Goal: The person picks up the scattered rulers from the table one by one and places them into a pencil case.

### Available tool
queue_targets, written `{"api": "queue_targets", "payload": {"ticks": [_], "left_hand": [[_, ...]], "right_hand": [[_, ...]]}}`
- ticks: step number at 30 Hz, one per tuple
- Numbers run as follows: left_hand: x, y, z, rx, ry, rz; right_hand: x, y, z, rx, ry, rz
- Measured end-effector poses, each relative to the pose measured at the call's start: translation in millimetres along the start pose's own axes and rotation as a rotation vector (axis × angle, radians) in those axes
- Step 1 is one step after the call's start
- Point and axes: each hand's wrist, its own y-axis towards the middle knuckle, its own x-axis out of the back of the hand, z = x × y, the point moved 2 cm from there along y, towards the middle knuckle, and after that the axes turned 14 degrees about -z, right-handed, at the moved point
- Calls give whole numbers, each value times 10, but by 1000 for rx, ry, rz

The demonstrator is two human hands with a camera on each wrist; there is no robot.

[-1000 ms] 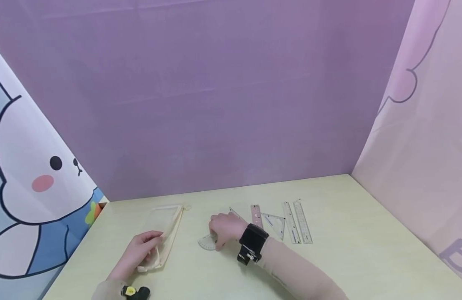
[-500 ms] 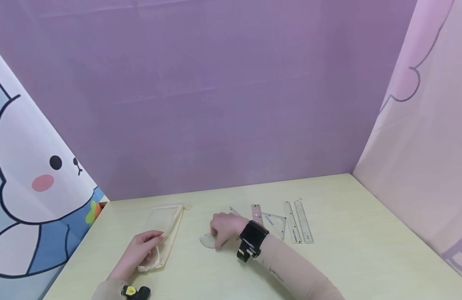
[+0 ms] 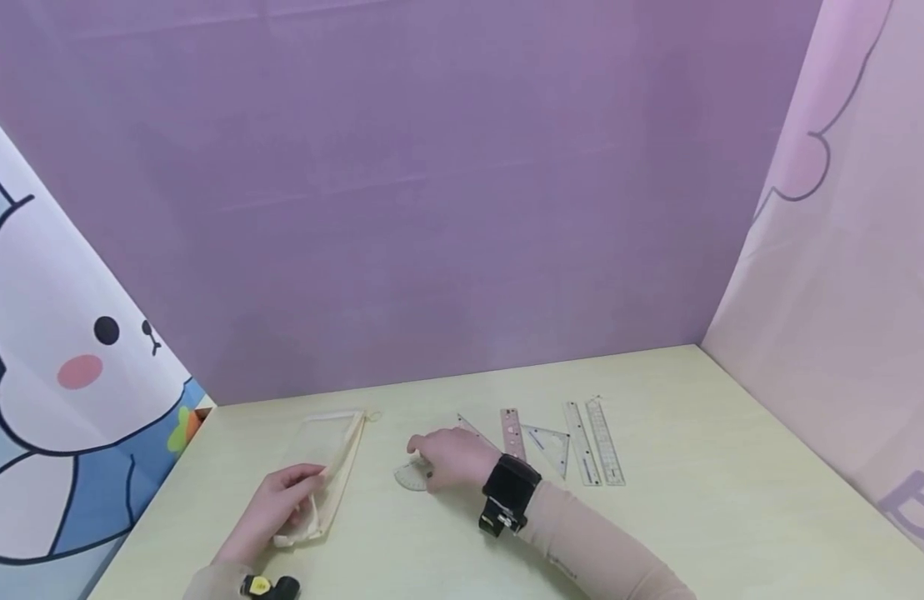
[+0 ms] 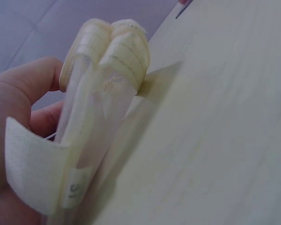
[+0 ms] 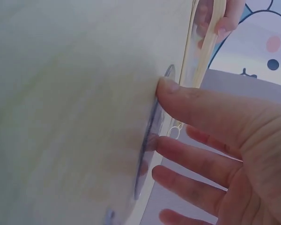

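Note:
My left hand (image 3: 276, 502) pinches the near part of a clear zip pouch (image 3: 343, 479) with cream edging, lying at the left of the table. In the left wrist view, the pouch (image 4: 96, 117) stands on its side, thumb and fingers on its edge and a white tab beside them. My right hand (image 3: 457, 458) is over a clear protractor (image 3: 411, 477) flat on the table. From the right wrist view, the thumb tip is right at an edge of the protractor (image 5: 146, 140); the index fingertip is close over its face and the other fingers are spread.
Right of the protractor lie a partly hidden set square (image 3: 472, 429), a pink ruler (image 3: 511, 429), another clear set square (image 3: 555, 447) and two clear rulers, one (image 3: 581, 446) beside the other (image 3: 606, 442). A purple backdrop (image 3: 432, 250) rises behind the pale table (image 3: 694, 467).
The right hand's fingers have loosened and spread, with the index finger stretched further left over the protractor. The left hand and pouch have stayed put.

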Motion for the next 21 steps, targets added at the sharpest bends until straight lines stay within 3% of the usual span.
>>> {"api": "queue_targets", "payload": {"ticks": [15, 21], "left_hand": [[9, 0, -19, -4, 17, -9], [5, -7, -13, -10, 26, -9]], "right_hand": [[32, 145, -17, -2, -1, 91], [0, 197, -55, -32, 61, 153]]}}
